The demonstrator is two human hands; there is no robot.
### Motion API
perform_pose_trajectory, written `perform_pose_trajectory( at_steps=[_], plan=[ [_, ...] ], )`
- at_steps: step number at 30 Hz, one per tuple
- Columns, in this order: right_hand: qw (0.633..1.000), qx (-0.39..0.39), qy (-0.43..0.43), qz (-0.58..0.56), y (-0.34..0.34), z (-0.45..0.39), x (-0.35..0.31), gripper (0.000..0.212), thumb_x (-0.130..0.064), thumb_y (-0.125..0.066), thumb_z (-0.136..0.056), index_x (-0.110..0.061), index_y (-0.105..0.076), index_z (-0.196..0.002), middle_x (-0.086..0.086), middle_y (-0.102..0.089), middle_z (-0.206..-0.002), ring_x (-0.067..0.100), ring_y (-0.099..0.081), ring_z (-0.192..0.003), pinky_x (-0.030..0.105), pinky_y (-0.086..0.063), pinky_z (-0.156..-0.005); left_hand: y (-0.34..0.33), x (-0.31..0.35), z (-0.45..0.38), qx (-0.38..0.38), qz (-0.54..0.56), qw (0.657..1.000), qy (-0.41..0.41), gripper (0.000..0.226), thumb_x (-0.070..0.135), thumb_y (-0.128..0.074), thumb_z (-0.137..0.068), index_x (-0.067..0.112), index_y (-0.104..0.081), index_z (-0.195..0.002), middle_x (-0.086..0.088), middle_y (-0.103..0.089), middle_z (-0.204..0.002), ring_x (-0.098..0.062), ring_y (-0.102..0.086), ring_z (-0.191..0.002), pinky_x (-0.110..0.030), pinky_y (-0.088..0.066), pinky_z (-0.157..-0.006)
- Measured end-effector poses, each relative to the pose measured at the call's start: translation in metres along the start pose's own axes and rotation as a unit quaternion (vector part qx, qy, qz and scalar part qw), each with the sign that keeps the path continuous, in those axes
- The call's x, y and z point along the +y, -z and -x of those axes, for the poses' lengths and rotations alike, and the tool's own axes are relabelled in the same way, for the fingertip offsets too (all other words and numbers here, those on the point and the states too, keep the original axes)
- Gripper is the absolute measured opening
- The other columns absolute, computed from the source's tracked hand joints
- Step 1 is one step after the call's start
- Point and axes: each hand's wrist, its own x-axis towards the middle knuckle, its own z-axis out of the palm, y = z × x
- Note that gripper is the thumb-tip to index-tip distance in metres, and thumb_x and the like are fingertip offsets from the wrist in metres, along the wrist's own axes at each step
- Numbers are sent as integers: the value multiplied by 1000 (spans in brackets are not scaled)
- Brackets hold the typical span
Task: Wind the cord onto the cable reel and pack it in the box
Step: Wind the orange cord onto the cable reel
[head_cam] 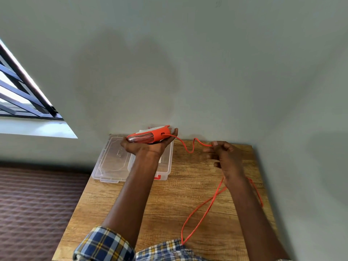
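Wooden table (160, 200); flat orange cable reel (148, 136)

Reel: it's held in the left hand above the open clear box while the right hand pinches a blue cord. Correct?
Not quite: the cord is orange, not blue, as the head view shows. The left hand does hold the reel above the open box, and the right hand pinches the cord.

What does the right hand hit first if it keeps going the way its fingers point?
Probably nothing solid soon: the right hand, pinching the orange cord, points left toward the cable reel in the left hand. Depth is unclear.
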Motion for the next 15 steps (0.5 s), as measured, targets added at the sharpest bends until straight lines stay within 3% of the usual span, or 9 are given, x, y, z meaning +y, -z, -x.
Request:
perform_pose_trajectory(
  at_steps=[3,5,7,9,11,13,14,15],
  plan=[
    [983,16,87,160,1,-2,0,13,-12,-71,-94,-19,-75,-84,1,-78,-79,11,-72,-74,30,-53,-71,-1,1,0,7,0,1000,-12,102,76,-43,-82,10,-38,-160,-33,-40,-159,-68,-42,-134,-86,-29,-107],
    [983,-32,99,155,-7,2,-6,21,0,-66,-93,-18,-76,-95,1,-79,-93,15,-74,-95,33,-56,-87,-2,-2,1,14,-1,1000,-17,102,78,-43,-82,11,-40,-159,-34,-41,-157,-69,-43,-132,-86,-31,-106],
    [983,-95,107,116,-18,9,-11,46,14,-57,-88,-24,-74,-109,-5,-78,-106,8,-72,-104,29,-57,-87,-3,-5,2,18,-6,1000,-22,101,80,-42,-82,11,-42,-157,-34,-43,-155,-69,-44,-130,-87,-31,-104],
    [966,-142,146,157,-27,16,-16,70,15,-53,-83,-39,-65,-125,-13,-69,-124,1,-65,-112,20,-54,-81,-3,-8,2,24,-13,999,-28,101,81,-40,-84,12,-43,-157,-34,-43,-156,-69,-44,-131,-87,-31,-104],
    [921,-146,223,286,-33,19,-16,79,6,-60,-83,-47,-48,-141,-14,-47,-149,3,-50,-131,22,-50,-92,-2,-12,2,27,-34,998,-36,102,84,-35,-85,12,-43,-157,-36,-43,-154,-69,-42,-133,-88,-29,-104],
    [838,-124,306,434,-38,18,-14,70,-15,-69,-87,-46,-43,-144,-13,-33,-159,10,-36,-142,33,-41,-105,-2,-13,1,23,-49,998,-39,101,85,-33,-86,12,-44,-155,-40,-43,-151,-69,-42,-133,-88,-28,-105],
    [811,-111,330,470,-40,16,-13,61,-24,-71,-89,-45,-47,-141,-14,-37,-157,12,-37,-142,38,-39,-106,-3,-14,2,20,-50,998,-35,100,85,-33,-87,12,-44,-155,-41,-44,-149,-68,-44,-132,-87,-28,-107],
    [806,-100,337,477,-41,14,-10,51,-27,-71,-90,-44,-54,-135,-15,-46,-150,12,-44,-137,40,-42,-105,-5,-13,3,13,-48,998,-27,100,84,-34,-87,11,-44,-154,-41,-44,-148,-68,-45,-131,-86,-29,-107]
  ],
)
